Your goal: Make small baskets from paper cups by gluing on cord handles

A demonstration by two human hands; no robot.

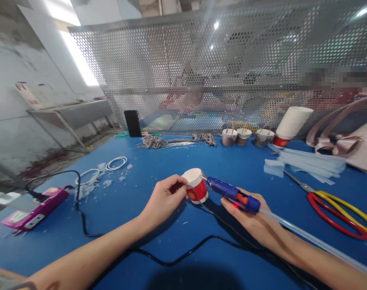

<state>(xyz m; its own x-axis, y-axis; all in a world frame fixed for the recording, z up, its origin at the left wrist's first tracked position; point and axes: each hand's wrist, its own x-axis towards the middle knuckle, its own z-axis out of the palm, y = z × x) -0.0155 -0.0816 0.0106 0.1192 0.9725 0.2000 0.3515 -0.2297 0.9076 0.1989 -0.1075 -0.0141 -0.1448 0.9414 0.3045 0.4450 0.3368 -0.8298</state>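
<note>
Perforated metal screen [159,60] at the back, 1 smooth blue table [153,165] in front. Near its middle, between 2 hands, 1 short round red-and-white paper cup [201,191]. Left hand [168,195]: thumb and fingertips pinched on the cup's left side. Right hand [252,225]: fingers wrapped round 1 blue plastic glue gun [228,191], tip at the cup's right rim, 1 clear rod [307,235] out of its rear. To the right, 1 pair of scissors [312,192] with 1 red and 1 yellow handle, thin translucent strips [313,161], 1 leaning stack [293,123] of ridged paper cups. Beyond, 3 small tubs [243,138], 2 stringy grey bundles [153,141], 1 flat black phone [132,123]. To the left, 2 white rings [107,166], 1 glossy purple power strip [47,205]
</note>
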